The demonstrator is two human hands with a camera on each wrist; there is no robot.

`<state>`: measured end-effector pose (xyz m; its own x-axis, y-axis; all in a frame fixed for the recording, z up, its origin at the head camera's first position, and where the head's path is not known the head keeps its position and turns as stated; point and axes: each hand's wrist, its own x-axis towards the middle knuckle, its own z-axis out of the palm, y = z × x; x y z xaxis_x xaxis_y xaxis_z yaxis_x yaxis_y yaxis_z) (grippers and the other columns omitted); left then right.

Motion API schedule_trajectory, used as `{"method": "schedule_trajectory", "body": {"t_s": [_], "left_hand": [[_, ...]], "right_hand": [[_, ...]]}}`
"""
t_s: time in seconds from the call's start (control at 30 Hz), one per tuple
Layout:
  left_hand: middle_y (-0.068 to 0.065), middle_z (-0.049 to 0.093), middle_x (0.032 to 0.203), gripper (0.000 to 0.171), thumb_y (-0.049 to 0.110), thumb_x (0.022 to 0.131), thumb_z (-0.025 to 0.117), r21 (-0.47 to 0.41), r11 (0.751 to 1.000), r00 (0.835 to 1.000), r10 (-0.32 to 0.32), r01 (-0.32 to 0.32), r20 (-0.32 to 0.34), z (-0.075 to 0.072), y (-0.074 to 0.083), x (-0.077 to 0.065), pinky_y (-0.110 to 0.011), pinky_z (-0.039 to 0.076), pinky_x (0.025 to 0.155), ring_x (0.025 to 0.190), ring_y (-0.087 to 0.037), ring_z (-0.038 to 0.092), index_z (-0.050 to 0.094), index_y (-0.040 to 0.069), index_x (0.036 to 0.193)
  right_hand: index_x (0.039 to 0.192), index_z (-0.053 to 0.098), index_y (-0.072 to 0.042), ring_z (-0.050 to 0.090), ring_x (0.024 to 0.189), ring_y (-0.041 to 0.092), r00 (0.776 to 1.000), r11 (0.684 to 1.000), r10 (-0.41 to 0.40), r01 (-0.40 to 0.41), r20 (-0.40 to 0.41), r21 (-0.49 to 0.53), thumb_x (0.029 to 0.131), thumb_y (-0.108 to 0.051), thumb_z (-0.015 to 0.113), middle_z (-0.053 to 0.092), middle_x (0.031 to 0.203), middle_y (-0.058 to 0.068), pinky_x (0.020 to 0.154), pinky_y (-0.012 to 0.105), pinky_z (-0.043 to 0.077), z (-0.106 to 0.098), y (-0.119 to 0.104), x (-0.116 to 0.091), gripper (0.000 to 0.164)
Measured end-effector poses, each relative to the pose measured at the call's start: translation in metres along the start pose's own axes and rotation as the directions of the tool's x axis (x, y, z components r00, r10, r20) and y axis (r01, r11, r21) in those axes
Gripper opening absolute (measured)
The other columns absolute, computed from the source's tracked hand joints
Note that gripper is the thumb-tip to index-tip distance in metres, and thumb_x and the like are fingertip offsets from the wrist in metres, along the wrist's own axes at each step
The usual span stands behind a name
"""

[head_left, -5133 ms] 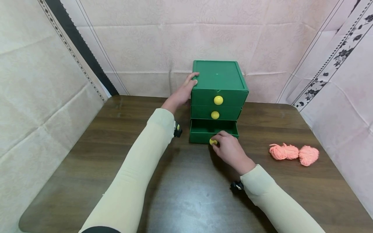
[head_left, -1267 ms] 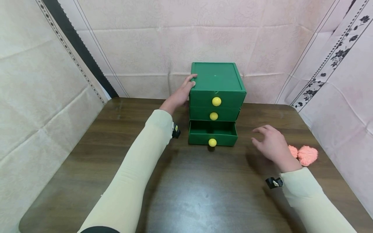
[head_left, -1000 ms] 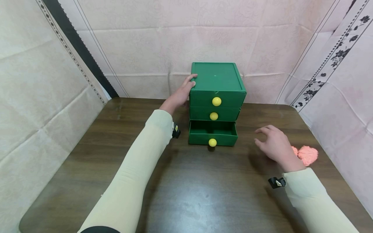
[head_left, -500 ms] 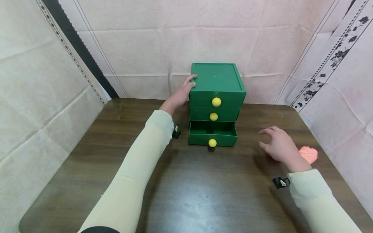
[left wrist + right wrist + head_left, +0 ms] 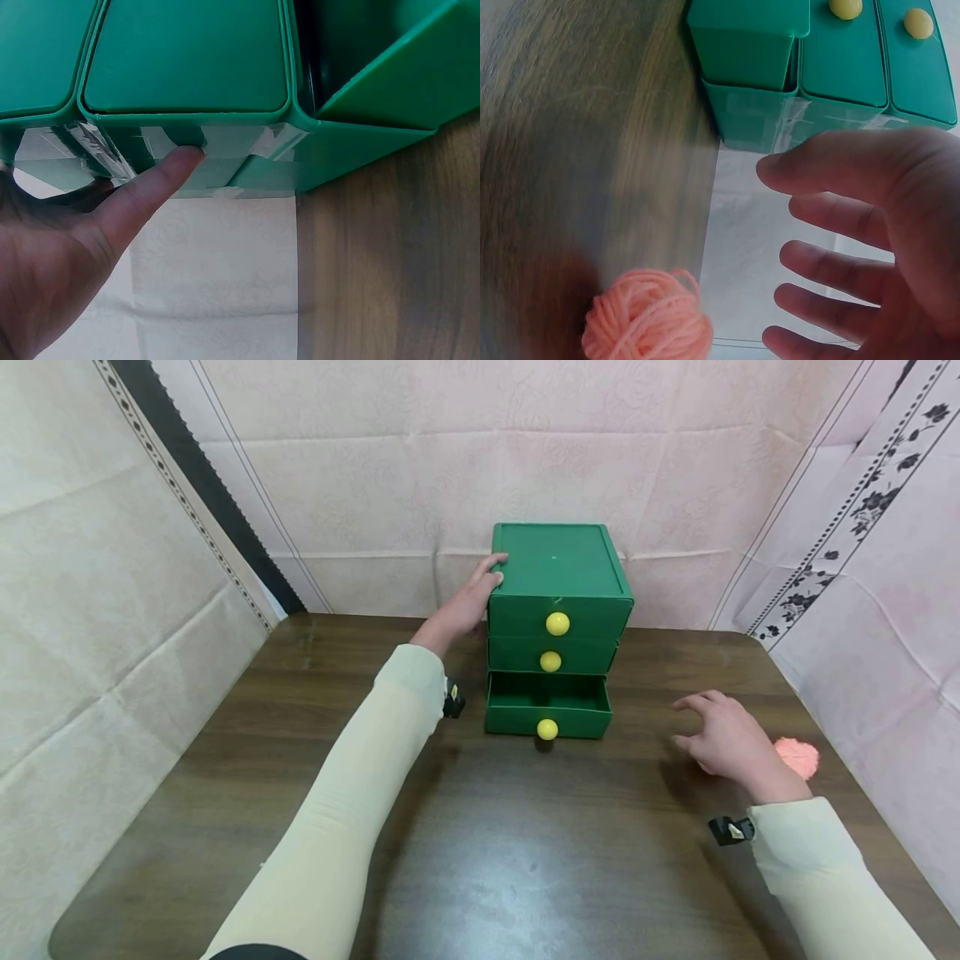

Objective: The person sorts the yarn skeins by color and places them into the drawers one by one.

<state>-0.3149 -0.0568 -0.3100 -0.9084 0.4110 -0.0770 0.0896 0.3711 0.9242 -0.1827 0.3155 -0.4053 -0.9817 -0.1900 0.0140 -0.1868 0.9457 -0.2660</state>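
Note:
A green three-drawer cabinet (image 5: 558,560) with yellow knobs stands at the back of the table. Its bottom drawer (image 5: 592,720) is pulled out and looks empty inside; the upper two are closed. My left hand (image 5: 467,606) rests against the cabinet's left side, fingertips at the top edge; in the left wrist view the straight thumb touches the taped side wall. Over the table to the right, my right hand (image 5: 727,739) hovers with fingers spread and holds nothing. Coral yarn (image 5: 798,758) lies partly hidden behind it; the right wrist view shows a yarn ball (image 5: 649,319) below the fingers.
The brown wooden table (image 5: 480,860) reaches toward me, with rounded corners. Pale patterned cloth (image 5: 360,485) hangs behind and at both sides. A black wrist camera (image 5: 731,831) sits under my right cuff.
My right hand has let go of the bottom drawer's knob and moved right, over the yarn, now drifting slowly further right. My left hand has stayed on the cabinet.

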Motion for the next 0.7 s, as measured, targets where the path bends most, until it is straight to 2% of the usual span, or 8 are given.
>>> {"method": "schedule_trajectory", "body": {"t_s": [0.13,0.23,0.37,0.5,0.7], "left_hand": [[0.003,0.003,0.163,0.049,0.041,0.105,0.022,-0.012,1.0,1.0,-0.006,0.006,0.0,0.0,0.0,0.0,-0.065,0.038,0.099,0.145,-0.032,0.019,0.011,0.042,0.153],[0.004,0.002,0.164,0.049,0.04,0.106,0.022,-0.004,1.0,1.0,0.01,-0.01,-0.002,0.0,-0.001,0.002,-0.063,0.034,0.104,0.147,-0.03,0.016,0.011,0.041,0.153],[0.007,0.002,0.163,0.048,0.042,0.105,0.022,-0.008,0.999,0.999,0.038,-0.038,-0.011,-0.001,-0.01,0.011,-0.059,0.026,0.111,0.149,-0.025,0.012,0.013,0.043,0.152],[0.009,0.002,0.163,0.046,0.048,0.104,0.023,-0.015,0.998,0.998,0.056,-0.057,-0.029,-0.001,-0.022,0.021,-0.06,0.026,0.111,0.149,-0.024,0.012,0.015,0.049,0.149],[0.009,0.005,0.162,0.045,0.05,0.104,0.023,0.0,0.997,0.996,0.078,-0.078,-0.042,-0.001,-0.027,0.027,-0.058,0.024,0.113,0.149,-0.023,0.012,0.016,0.051,0.148]], "right_hand": [[0.126,0.059,-0.001,0.047,0.116,0.048,1.0,1.0,0.002,-0.002,0.02,-0.001,0.084,-0.023,0.071,0.049,0.131,0.029,0.097,0.064,0.038,0.0,0.002,-0.001,0.049],[0.126,0.059,-0.001,0.048,0.114,0.046,0.999,1.0,0.01,-0.009,0.047,-0.002,0.084,-0.023,0.071,0.047,0.133,0.029,0.094,0.064,0.041,0.0,0.003,-0.001,0.049],[0.129,0.057,-0.003,0.055,0.108,0.041,0.996,1.0,0.02,-0.021,0.091,0.007,0.083,-0.02,0.071,0.044,0.137,0.03,0.087,0.06,0.046,0.0,0.006,-0.002,0.052],[0.132,0.054,-0.003,0.063,0.101,0.038,0.993,1.0,0.01,-0.013,0.119,0.024,0.082,-0.017,0.07,0.042,0.138,0.03,0.081,0.056,0.05,0.001,0.008,-0.002,0.054],[0.133,0.053,-0.003,0.062,0.101,0.038,0.991,1.0,-0.002,-0.001,0.132,0.018,0.079,-0.015,0.073,0.044,0.136,0.03,0.078,0.053,0.05,0.005,0.01,-0.002,0.058]]}}
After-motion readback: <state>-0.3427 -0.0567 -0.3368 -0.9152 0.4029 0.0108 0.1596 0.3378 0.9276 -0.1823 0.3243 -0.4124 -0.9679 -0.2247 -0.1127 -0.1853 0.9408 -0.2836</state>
